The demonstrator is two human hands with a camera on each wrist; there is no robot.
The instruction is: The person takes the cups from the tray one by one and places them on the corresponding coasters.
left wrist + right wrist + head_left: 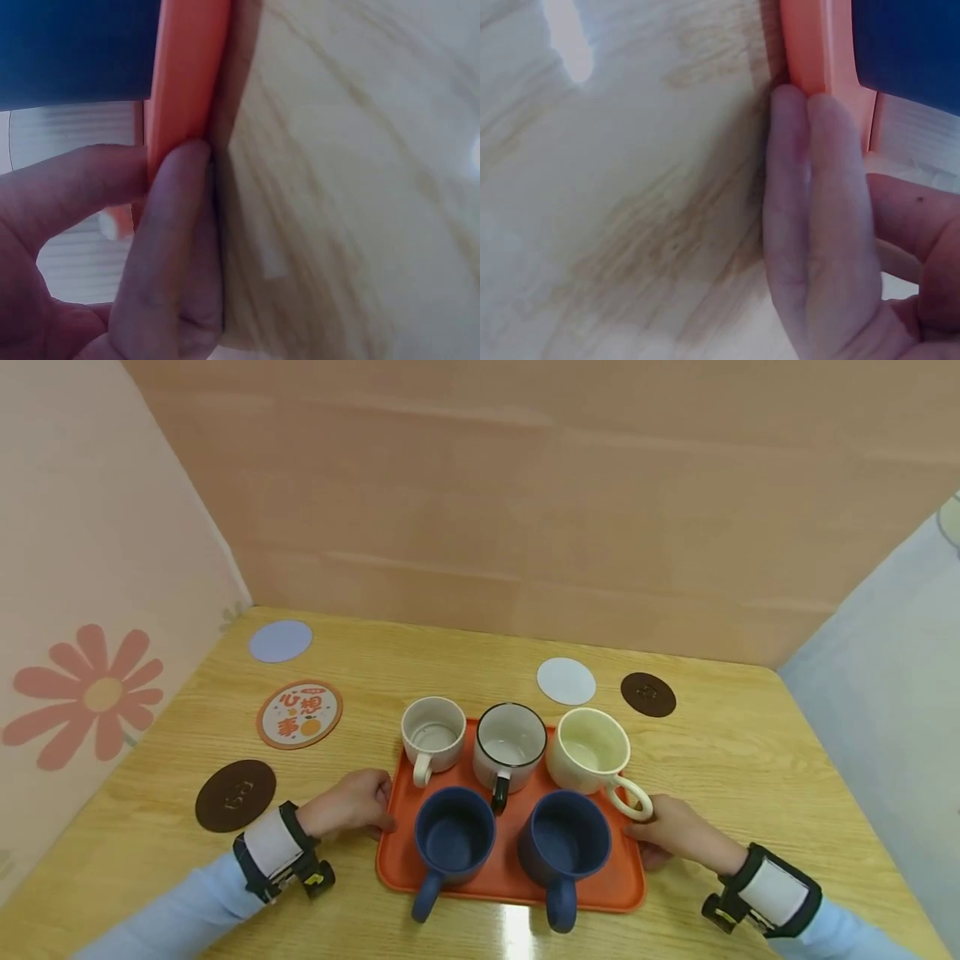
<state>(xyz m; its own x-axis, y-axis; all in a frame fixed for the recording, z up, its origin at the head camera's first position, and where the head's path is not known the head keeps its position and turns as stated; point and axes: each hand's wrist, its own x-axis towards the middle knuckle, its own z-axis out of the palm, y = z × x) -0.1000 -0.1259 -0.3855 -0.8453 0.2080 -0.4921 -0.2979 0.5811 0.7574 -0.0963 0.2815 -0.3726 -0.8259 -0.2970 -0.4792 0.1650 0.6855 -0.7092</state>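
An orange tray (510, 893) carries several mugs. My left hand (351, 806) grips its left edge; in the left wrist view the thumb lies over the rim and the fingers (161, 247) against its outer side. On the opposite edge my right hand (678, 835) pinches the rim, with its fingers (840, 217) along the outside. At the tray's back stand a small white cup (433, 727), a white mug with black rim (495, 768) and a cream mug (573, 772), whose handle overlaps my right hand. Two dark blue mugs, one left (442, 860) and one right (547, 864), stand in front.
On the wooden table (750, 760) lie flat round coasters: lavender (281, 642), printed orange and white (299, 715) and dark brown (236, 796) at left, white (566, 682) and brown (648, 695) behind the tray. A peach backdrop (487, 510) closes the rear.
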